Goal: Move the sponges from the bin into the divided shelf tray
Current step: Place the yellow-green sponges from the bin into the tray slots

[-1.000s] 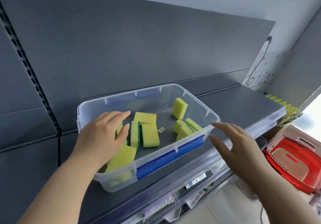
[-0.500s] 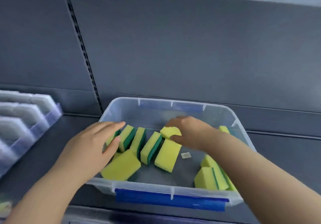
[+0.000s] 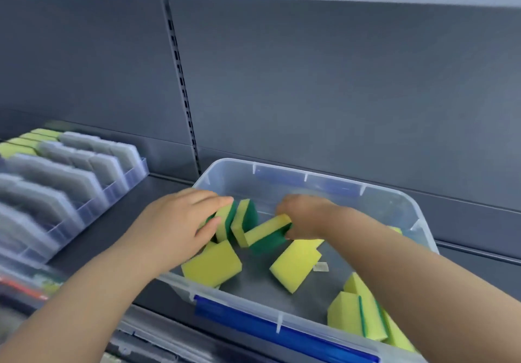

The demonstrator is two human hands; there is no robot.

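Right hand point(image 3: 304, 216): our fingers curl round end of tilted sponge point(image 3: 267, 233), its other end touching neighbour. Left hand point(image 3: 180, 227): we pinch upright sponge point(image 3: 225, 221) between thumb and fingers. Loose sponges point(image 3: 214, 264) lie flat below, and we see more stacked at near right corner. Bin point(image 3: 310, 176) walls close round, top open. Tray point(image 3: 135, 165) sits left of bin on shelf point(image 3: 112, 221), yellow sponges at its far end, near slots blurred. Grey back panel point(image 3: 338, 95) behind.

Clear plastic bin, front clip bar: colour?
Blue. The clip bar sits on the near rim of the clear plastic bin; clearest in head view.
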